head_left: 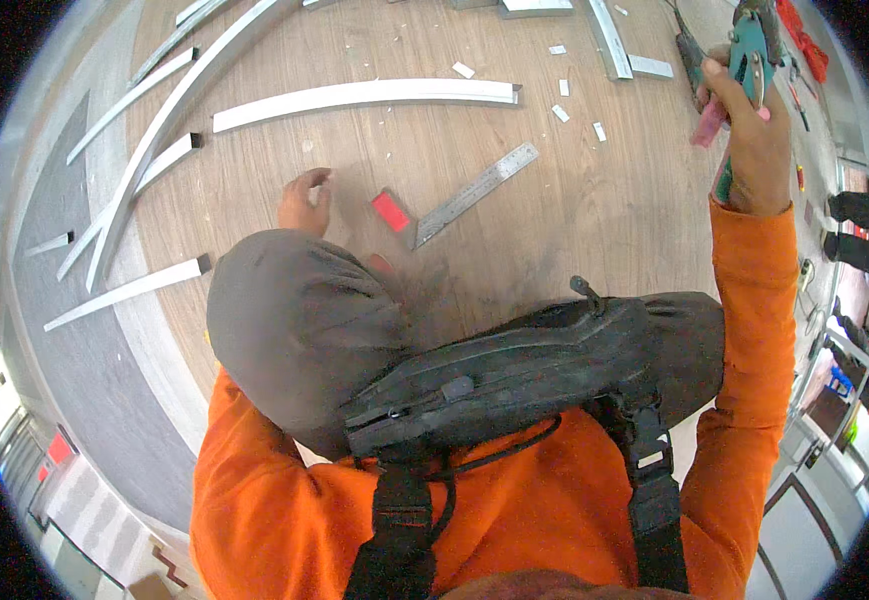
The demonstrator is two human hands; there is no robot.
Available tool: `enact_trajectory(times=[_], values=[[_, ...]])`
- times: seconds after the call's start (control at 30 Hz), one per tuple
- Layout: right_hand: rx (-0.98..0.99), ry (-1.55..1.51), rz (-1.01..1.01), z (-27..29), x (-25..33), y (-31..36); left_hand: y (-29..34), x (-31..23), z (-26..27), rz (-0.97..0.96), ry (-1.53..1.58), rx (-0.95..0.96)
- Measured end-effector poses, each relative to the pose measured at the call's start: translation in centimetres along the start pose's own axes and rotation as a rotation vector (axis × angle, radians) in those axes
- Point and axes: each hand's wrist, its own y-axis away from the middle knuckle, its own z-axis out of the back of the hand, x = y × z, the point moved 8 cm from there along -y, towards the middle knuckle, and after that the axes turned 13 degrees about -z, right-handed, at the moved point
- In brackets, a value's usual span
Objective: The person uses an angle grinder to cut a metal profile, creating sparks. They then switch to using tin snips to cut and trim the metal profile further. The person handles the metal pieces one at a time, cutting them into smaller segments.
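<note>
My left hand [301, 206] shows past my grey-clad knee, close to the floor. Its thumb and fingers are apart with nothing between them; part of the hand is hidden by the knee. To its right lies a try square [476, 191] with a steel ruled blade and a red-faced handle. At the upper right, my right arm is stretched out and my right hand [760, 160] is closed around a teal and dark power tool [751, 55], which looks like an angle grinder. A pinkish-red strip [709, 122] hangs beside the fingers.
A long white metal channel [364, 95] lies beyond the square. More metal lengths [134, 290] cross each other at the left. Small white offcuts [560, 114] are scattered on the wood-look floor [594, 220]. A red cloth or bag [804, 42] lies far right; dark-clothed legs [859, 255] stand nearby.
</note>
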Motion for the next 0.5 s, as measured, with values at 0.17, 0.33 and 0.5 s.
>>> enact_trajectory(times=[0.17,0.33,0.5], values=[[-0.076,0.052,0.093,-0.8,-0.4,0.5,-6.4,-0.8,-3.5,-0.026,-0.018,0.08],[-0.025,0.126,0.061,0.2,-0.9,0.9,-12.1,4.4,-9.4,0.838,0.751,0.146],[-0.083,0.229,0.082,1.7,-1.6,2.1,-14.7,6.7,-12.3,0.982,1.07,0.074]])
